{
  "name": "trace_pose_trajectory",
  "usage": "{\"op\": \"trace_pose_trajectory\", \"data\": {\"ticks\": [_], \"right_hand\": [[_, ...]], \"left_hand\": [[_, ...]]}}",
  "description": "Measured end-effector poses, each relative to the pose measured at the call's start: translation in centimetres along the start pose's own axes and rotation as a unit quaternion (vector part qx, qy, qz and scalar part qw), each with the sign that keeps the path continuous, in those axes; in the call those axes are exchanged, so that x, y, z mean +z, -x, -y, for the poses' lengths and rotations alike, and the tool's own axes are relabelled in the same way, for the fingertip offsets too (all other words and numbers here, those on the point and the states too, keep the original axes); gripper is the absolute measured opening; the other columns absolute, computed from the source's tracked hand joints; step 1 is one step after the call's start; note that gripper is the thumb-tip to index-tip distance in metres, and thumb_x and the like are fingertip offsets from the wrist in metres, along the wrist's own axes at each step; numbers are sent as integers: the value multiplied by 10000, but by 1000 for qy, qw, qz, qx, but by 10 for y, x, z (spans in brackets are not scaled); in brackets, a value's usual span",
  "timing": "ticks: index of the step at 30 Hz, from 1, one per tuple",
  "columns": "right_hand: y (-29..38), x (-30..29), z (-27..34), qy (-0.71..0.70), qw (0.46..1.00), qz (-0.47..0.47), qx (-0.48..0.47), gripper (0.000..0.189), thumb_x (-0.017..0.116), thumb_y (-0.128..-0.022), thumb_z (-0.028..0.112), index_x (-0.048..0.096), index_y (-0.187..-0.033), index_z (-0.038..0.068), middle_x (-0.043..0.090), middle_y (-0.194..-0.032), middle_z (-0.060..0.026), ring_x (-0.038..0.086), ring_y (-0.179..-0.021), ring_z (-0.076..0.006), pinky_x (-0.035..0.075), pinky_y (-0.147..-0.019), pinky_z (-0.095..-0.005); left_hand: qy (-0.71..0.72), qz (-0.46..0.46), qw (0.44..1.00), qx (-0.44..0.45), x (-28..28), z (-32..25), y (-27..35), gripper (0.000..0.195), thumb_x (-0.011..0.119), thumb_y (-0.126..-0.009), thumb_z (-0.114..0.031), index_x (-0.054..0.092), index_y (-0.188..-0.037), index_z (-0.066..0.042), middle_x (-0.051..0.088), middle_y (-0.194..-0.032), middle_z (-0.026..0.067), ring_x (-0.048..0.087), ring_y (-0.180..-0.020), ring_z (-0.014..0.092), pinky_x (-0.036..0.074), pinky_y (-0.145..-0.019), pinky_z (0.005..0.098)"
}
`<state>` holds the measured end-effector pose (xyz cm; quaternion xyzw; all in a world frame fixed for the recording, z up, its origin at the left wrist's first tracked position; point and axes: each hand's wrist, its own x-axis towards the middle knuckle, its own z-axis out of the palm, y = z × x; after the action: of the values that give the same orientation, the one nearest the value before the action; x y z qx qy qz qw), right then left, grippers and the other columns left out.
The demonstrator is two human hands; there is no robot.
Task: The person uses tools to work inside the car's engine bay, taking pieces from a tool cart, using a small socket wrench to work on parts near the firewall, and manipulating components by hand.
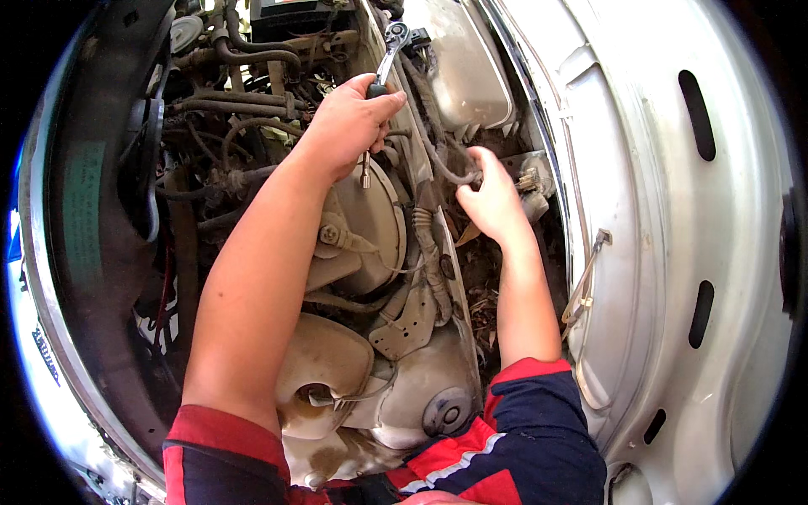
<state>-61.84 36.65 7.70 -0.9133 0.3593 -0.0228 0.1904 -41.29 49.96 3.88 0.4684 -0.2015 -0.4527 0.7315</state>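
Observation:
My left hand (353, 123) is closed around the dark grip of a chrome ratchet wrench (392, 47), whose round head points up and away from me. Below the same hand a slim metal socket piece (366, 172) sticks out; whether it is also in the fingers is partly hidden. My right hand (492, 192) is at the end of a grey sheathed cable (451, 173), with thumb and fingers curled about its end. A connector with metal pins (530, 180) lies just right of that hand.
A round brake booster (372, 233) and a cream plastic reservoir (325, 372) lie below my left forearm. Hoses (240, 104) run at the upper left. A metal ridge (457, 278) stands between my arms, with dry leaves (483, 309) beside it. The raised hood (669, 240) fills the right side.

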Motion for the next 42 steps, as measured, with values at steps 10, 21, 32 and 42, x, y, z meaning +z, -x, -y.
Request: {"op": "trace_pose_trajectory", "data": {"ticks": [10, 21, 32, 42], "right_hand": [[4, 11, -13, -167, 983, -30, 76, 365, 544, -953, 156, 627, -1258, -27, 683, -1168, -167, 608, -1124, -223, 427, -1003, -321], [-36, 18, -26, -287, 934, -112, 179, 316, 588, -949, 170, 674, -1165, -44, 707, -1038, -99, 621, -950, -162, 468, -865, -285], [-15, 14, -23, -248, 956, 100, 123, 440, 609, -959, 227, 593, -1302, -47, 658, -1244, -134, 569, -1153, -179, 412, -1004, -286], [-19, 17, -9, 25, 999, -4, 43, 425, 639, -843, 209, 650, -1206, -11, 679, -1127, -250, 655, -1095, -349, 494, -955, -368]], "left_hand": [[-4, -8, 1000, 5, 1, -1, 1, 107, 632, -956, -166, 557, -949, -90, 498, -710, -29, 464, -592, 75, 396, -515, 250], [1, -9, 1000, -3, 0, -1, 1, 111, 634, -953, -162, 549, -959, -92, 502, -730, -29, 460, -595, 78, 391, -515, 249], [10, -16, 1000, -1, -1, 0, 0, 111, 649, -943, -149, 563, -984, -93, 508, -737, -20, 463, -592, 77, 377, -499, 245], [5, -13, 1000, -2, 0, -1, -1, 103, 643, -948, -151, 558, -975, -98, 503, -724, -26, 459, -587, 75, 373, -507, 243]]}}
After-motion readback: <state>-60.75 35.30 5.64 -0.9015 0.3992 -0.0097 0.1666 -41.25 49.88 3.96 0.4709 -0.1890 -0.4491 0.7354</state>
